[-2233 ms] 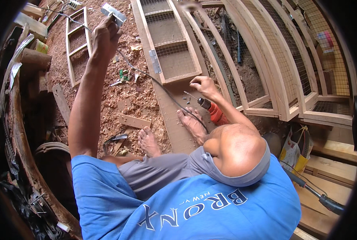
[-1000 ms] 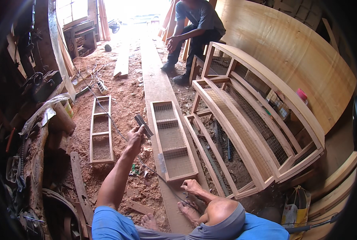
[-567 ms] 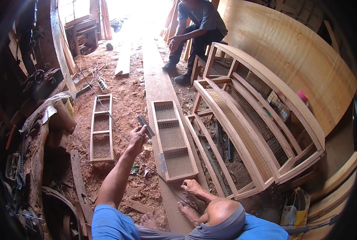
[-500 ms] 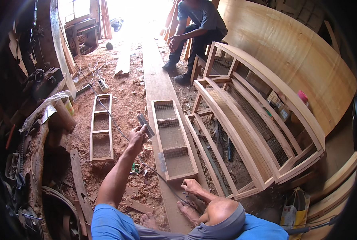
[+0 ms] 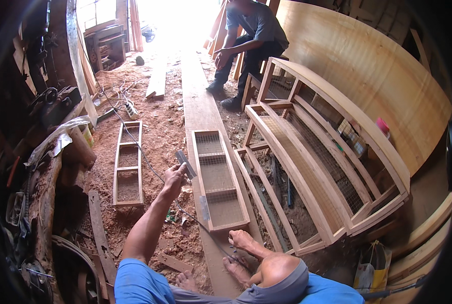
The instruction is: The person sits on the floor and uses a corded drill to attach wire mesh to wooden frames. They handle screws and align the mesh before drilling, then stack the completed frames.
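My left hand (image 5: 173,178) is raised over the sawdust floor, shut on a flat grey metal plate (image 5: 186,164). It hovers just left of a narrow wooden frame with wire mesh panels (image 5: 217,178) lying on a long plank (image 5: 199,106). My right hand (image 5: 239,238) rests low on the plank's near end, beside my bare foot (image 5: 236,267) and my raised knee. Whether its fingers hold anything is unclear. A thin dark cable (image 5: 150,164) runs across the floor under my left hand.
A second three-bay frame (image 5: 128,163) lies on the sawdust to the left. Large curved mesh-backed frames (image 5: 317,167) fill the right side. Another person (image 5: 251,30) sits at the far end of the plank. A power strip (image 5: 131,109), scrap wood and a yellow bag (image 5: 370,263) lie around.
The view lifted from straight down at my lap to across the workshop. Over the last second my left hand with the metal plate shifted only slightly; the right hand stayed on the plank.
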Tool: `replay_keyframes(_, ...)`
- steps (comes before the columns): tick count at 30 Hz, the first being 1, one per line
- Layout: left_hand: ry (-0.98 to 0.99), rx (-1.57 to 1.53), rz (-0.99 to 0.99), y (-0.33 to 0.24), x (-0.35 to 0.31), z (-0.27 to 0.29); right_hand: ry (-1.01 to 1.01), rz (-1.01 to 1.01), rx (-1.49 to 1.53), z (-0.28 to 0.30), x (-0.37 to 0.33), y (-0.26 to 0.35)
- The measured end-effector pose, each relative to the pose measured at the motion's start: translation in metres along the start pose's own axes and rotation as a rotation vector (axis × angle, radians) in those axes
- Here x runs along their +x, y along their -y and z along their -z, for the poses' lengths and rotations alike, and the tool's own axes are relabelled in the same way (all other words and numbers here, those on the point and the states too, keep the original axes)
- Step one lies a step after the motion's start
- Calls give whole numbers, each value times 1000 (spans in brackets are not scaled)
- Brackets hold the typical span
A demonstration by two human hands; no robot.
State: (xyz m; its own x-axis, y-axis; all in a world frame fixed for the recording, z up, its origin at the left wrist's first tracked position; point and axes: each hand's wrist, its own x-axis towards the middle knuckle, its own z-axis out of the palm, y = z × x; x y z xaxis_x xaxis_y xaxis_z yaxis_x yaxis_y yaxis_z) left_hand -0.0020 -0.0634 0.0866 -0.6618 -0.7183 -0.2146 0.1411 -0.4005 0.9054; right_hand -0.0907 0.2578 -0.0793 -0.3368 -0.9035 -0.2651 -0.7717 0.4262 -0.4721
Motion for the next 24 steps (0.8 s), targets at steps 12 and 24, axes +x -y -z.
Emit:
replay_keyframes(12,-18,29,-32,-5,-5,3,-103,10,-44,-9,-9,-6)
replay_keyframes(24,10,67,-34,7,3,11,-228,56,43,-6,-22,3)
